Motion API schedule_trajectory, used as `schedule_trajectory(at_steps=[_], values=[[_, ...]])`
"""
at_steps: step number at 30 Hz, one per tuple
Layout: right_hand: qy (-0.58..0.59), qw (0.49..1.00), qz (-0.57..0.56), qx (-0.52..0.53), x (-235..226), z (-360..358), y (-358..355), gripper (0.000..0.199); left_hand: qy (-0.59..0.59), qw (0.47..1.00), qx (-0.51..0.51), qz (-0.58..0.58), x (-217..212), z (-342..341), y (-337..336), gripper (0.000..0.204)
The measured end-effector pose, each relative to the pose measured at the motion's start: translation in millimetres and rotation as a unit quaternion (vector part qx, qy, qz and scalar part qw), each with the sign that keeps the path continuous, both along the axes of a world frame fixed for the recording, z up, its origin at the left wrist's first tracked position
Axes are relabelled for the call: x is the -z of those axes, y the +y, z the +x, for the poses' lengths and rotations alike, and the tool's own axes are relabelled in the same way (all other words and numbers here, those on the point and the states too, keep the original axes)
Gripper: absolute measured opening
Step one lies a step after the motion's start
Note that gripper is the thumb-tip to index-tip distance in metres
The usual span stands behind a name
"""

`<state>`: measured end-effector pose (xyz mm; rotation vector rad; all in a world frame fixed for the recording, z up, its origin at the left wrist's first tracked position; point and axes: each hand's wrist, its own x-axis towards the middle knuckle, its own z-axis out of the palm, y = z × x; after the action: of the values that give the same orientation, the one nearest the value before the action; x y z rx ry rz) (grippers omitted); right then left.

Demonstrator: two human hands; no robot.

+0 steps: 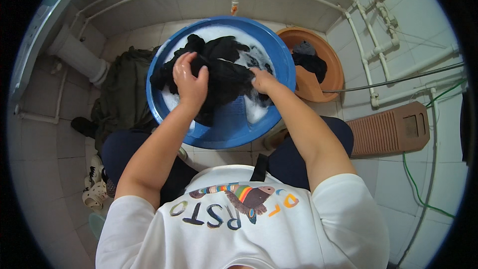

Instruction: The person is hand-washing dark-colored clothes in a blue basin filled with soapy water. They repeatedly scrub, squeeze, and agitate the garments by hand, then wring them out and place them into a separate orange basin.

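Note:
A bunched black garment [224, 82] lies wet in a big round blue basin [285, 60] among white suds [219, 31]. My left hand [190, 82] is curled on the garment's left part, with black cloth between thumb and fingers; the back of the hand is wet. At the garment's right edge my right hand [265, 80] pinches the fabric, its fingertips partly hidden by it. Below the cloth, the basin's ridged blue washboard area [235, 112] shows through. My knees flank the basin's near side.
An orange-brown basin [334, 62] with dark cloth [309, 65] stands behind right. A brown washboard [386, 129] leans at the right by white pipes [366, 62] and a green hose [413, 182]. Dark olive clothing [127, 89] lies left on the tiles, with shoes [94, 194] nearer me.

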<state>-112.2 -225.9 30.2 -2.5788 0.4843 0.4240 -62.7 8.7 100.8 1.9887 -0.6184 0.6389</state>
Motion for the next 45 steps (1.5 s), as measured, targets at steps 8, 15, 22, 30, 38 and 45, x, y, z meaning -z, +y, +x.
schedule_trajectory(at_steps=[8,15,22,30,38,45], values=[[-0.295,0.816,0.496,-0.039,-162.9,8.1,55.6,0.034,0.518,0.82,0.211,0.118,-17.7,-28.1,-15.9,0.05],[-0.276,0.814,0.474,-0.193,-193.6,-1.5,80.4,0.051,0.302,0.918,0.256,-0.011,-10.6,-15.8,-21.1,0.047],[-0.211,0.862,0.461,-0.013,-100.9,31.4,50.2,0.053,0.51,0.693,0.397,-0.319,-54.8,6.4,3.9,0.04],[-0.158,0.888,0.431,0.028,-91.3,27.8,44.7,0.026,0.466,0.846,0.214,0.149,-95.7,12.9,18.8,0.037],[-0.12,0.949,0.279,-0.087,-69.8,12.1,55.4,0.068,0.136,0.91,0.272,0.282,-27.7,36.3,27.1,0.058],[-0.052,0.994,0.038,-0.088,-45.5,-4.5,76.4,0.069,0.175,0.891,0.172,0.383,-49.9,23.8,17.4,0.038]])
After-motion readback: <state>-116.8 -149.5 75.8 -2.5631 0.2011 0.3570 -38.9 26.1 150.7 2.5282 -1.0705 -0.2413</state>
